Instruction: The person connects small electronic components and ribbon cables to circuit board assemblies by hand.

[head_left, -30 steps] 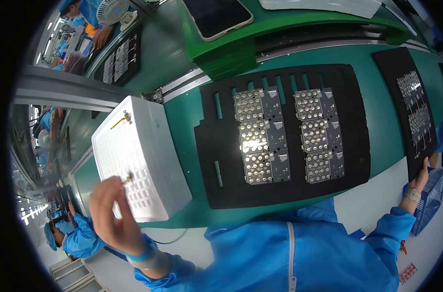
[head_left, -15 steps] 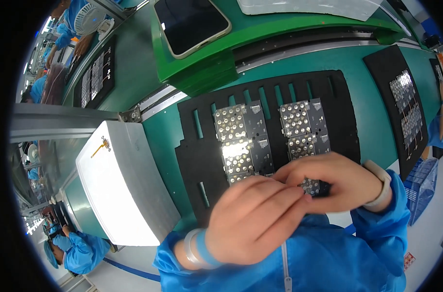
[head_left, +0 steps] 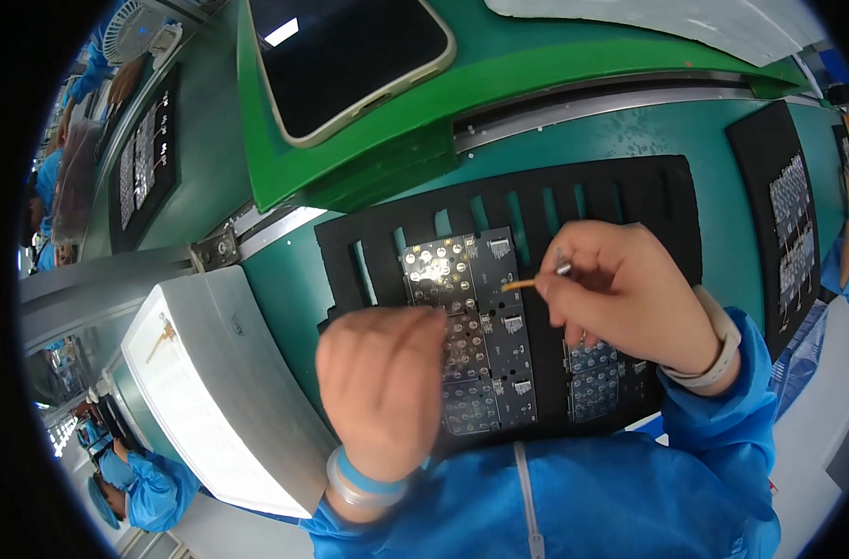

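Note:
My right hand is over the black slotted mat, thumb and fingers pinching a thin orange flexible strip with a small silver part at its finger end. The strip points left, above a column of dark circuit boards dotted with round silver domes. Motion blurs my left hand, which hovers over the left edge of that column with fingers curled downward. Whether it holds anything does not show. A second column of boards lies partly hidden under my right hand.
To the left stands a white box with a similar orange strip on its bright face. Beyond the mat, a phone lies on a green raised shelf. Another black mat with boards is at the right. Co-workers sit at both sides.
My hands were together over the near part of the mat. Now they are apart: the left has moved left, the right farther away, with the orange strip showing in its fingers.

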A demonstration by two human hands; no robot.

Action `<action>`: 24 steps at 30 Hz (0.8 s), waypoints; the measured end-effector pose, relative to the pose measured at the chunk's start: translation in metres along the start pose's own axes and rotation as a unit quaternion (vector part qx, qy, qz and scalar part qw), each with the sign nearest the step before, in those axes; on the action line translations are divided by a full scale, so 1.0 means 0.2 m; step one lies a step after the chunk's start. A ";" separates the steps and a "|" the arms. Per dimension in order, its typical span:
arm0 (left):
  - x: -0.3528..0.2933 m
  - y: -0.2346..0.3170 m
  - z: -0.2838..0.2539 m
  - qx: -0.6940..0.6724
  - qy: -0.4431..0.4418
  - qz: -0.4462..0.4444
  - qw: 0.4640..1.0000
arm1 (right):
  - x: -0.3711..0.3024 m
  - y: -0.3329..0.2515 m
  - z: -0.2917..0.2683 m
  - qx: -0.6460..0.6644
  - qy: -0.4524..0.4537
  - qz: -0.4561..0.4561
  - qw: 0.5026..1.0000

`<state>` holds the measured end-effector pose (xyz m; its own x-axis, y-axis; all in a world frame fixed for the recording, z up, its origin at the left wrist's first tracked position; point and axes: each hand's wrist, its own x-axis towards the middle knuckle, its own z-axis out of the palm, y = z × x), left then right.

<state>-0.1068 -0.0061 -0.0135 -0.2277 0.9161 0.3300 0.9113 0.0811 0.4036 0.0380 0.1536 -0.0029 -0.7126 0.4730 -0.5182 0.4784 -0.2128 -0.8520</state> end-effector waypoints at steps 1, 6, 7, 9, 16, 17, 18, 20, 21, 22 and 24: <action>0.00 0.00 0.01 0.038 0.028 -0.060 0.997 | 0.01 0.02 0.01 0.000 -0.001 0.004 1.000; 0.01 0.04 0.07 0.005 -0.071 0.005 0.997 | 0.03 0.08 0.03 -0.041 0.081 -0.014 0.996; 0.01 0.06 0.07 0.006 -0.073 0.001 0.997 | 0.03 0.09 0.03 -0.055 0.087 -0.033 0.994; 0.00 0.07 0.09 0.087 -0.105 0.005 0.991 | 0.03 0.08 0.03 -0.057 0.083 -0.031 0.994; 0.00 0.07 0.13 0.116 -0.099 0.018 0.988 | 0.03 0.10 0.02 -0.074 0.093 -0.032 0.992; 0.00 0.07 0.14 0.116 -0.100 0.019 0.988 | 0.03 0.10 0.02 -0.074 0.094 -0.032 0.992; 0.00 0.07 0.14 0.120 -0.100 0.018 0.988 | 0.04 0.09 0.02 -0.072 0.092 -0.030 0.993; 0.00 0.08 0.14 0.124 -0.100 0.017 0.987 | 0.04 0.09 0.01 -0.071 0.090 -0.027 0.993; 0.00 0.08 0.14 0.126 -0.100 0.017 0.987 | 0.04 0.09 0.01 -0.070 0.090 -0.030 0.993; 0.00 0.08 0.14 0.128 -0.100 0.017 0.987 | 0.04 0.09 0.01 -0.070 0.090 -0.034 0.993; 0.01 0.08 0.14 0.127 -0.100 0.016 0.987 | 0.04 0.09 0.01 -0.075 0.088 -0.034 0.993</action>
<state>-0.0828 0.0074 -0.0312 -0.1474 0.9771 0.1534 0.9793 0.1225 0.1610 0.0400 0.1524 -0.0229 -0.6508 0.6274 -0.4275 0.5130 -0.0518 -0.8568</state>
